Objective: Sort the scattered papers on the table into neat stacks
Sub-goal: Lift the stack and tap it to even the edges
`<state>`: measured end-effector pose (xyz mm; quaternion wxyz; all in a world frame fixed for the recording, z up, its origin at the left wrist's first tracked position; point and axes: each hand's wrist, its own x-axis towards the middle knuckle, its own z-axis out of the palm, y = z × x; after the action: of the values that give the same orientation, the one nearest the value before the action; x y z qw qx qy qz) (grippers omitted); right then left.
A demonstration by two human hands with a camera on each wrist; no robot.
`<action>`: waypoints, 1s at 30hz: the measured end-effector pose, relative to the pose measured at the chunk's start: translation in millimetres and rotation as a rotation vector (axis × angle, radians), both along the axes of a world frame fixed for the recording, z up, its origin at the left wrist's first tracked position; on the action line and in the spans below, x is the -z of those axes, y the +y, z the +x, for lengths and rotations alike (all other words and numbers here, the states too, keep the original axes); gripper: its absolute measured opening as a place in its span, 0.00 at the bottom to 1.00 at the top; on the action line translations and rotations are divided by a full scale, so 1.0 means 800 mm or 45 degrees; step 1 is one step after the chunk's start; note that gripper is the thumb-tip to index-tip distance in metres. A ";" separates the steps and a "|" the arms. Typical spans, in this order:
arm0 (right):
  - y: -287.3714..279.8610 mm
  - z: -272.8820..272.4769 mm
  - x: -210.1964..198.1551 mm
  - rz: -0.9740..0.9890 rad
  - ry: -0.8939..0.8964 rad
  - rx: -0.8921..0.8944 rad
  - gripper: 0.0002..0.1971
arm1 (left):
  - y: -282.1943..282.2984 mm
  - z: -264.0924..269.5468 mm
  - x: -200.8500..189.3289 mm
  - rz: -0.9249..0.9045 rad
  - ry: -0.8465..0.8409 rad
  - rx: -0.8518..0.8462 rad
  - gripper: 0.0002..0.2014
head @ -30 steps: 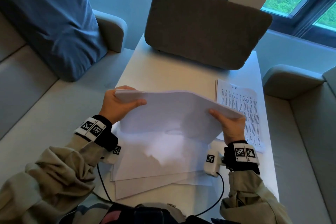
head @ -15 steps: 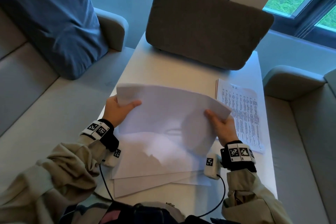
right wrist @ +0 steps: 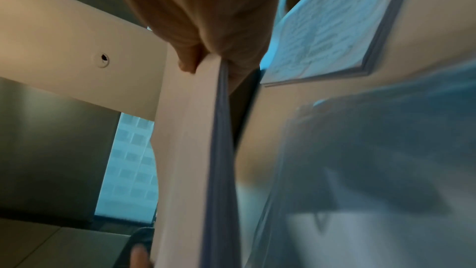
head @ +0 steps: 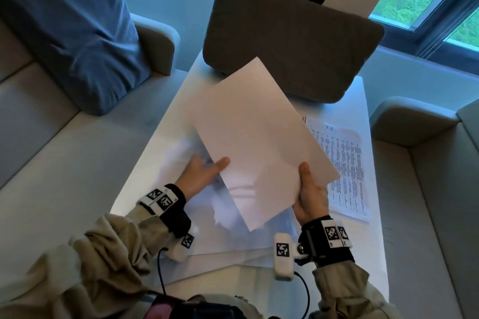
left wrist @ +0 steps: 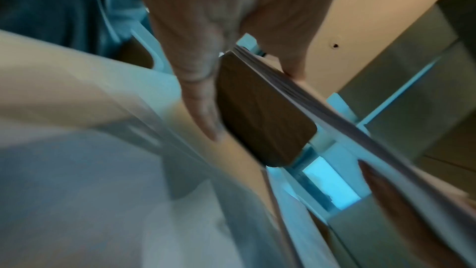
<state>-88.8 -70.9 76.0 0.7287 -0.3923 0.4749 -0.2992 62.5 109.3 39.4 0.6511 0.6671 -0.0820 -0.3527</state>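
The person holds a sheaf of white papers (head: pixel 261 137) in the air above the white table (head: pixel 347 238). The sheaf is tilted: its long axis runs from the near edge, close to the person, up and away toward the grey cushion (head: pixel 293 36) at the far end of the table, and its far corner points to that cushion. The blank side faces the head camera.

The right hand (head: pixel 311 195) has a firm grip on the near right edge of the sheaf, with the thumb on top and the fingers under it; in the right wrist view the thumb (right wrist: pixel 188 62) presses on the paper edge. The left hand (head: pixel 201 172) is at the near left edge, the thumb lying on the top sheet and the fingers behind it; in the left wrist view the edge of the sheaf (left wrist: pixel 278 80) sits between thumb and fingers.

Under the hands, loose white sheets (head: pixel 228 254) lie fanned on the table. To the right lies a stack of printed pages (head: pixel 344 163), flat, with its long axis running away from the person.
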 end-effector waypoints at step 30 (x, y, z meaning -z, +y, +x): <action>-0.218 -0.165 0.065 -0.262 0.549 -0.165 0.07 | -0.233 -0.114 0.003 0.526 -0.558 0.618 0.12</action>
<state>-221.1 -245.6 24.0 0.5845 -0.5488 0.5603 -0.2080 -28.6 -77.3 37.3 0.3676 0.8050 -0.3018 -0.3546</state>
